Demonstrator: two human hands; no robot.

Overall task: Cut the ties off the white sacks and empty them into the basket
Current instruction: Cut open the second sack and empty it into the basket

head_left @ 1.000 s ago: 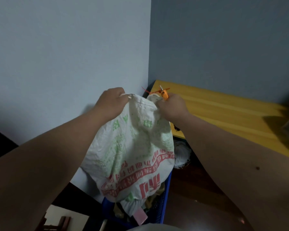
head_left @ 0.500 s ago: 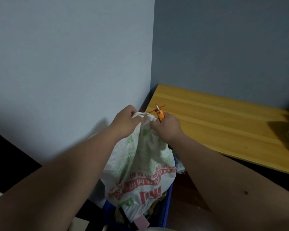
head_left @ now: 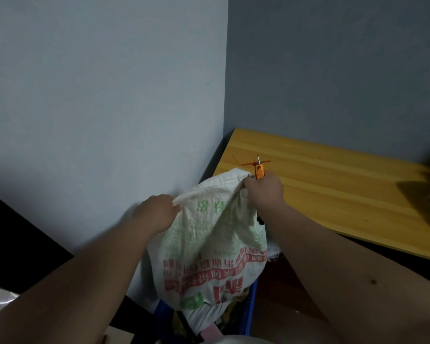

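A: Where was the white sack (head_left: 209, 249)?

B: Upside down over the blue basket (head_left: 250, 301), its mouth inside. Your left hand (head_left: 155, 213) pinched 1 upper corner; your right hand (head_left: 265, 192) gripped the other, curled around the orange cutter (head_left: 260, 171) and a red tie (head_left: 243, 163).

A: What could have gone wrong?

B: I'd judge 2 risks: the blade nicking you, or contents spilling past the basket toward the wooden table (head_left: 333, 189).

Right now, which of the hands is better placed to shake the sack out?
Probably the left hand: it grips only the white sack over the blue basket. The right hand also holds an orange cutter.
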